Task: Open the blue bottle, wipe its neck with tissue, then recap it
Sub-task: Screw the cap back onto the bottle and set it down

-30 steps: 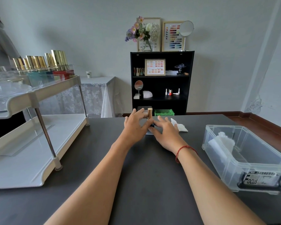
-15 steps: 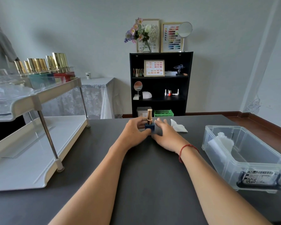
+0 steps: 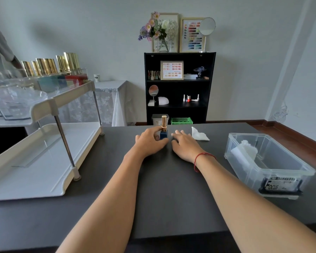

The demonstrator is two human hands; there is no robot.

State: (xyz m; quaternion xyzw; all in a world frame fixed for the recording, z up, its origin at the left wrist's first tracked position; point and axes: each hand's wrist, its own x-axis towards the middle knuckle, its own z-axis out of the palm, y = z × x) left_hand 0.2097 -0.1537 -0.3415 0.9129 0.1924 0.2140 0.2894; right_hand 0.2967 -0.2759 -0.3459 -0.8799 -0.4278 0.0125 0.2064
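Clear plastic bin (image 3: 270,162), label "Focus" (image 3: 279,183)

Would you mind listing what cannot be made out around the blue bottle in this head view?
- Blue bottle: lower left side hidden by the left hand; grip firmness unclear.
- Gold cap: too small to tell whether it is screwed tight.
- Tissue: used or clean, too small to tell.
- Right hand: palm hidden.

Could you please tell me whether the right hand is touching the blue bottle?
Apart. The head view shows a strip of dark table between the right hand and the blue bottle, which the left hand holds.
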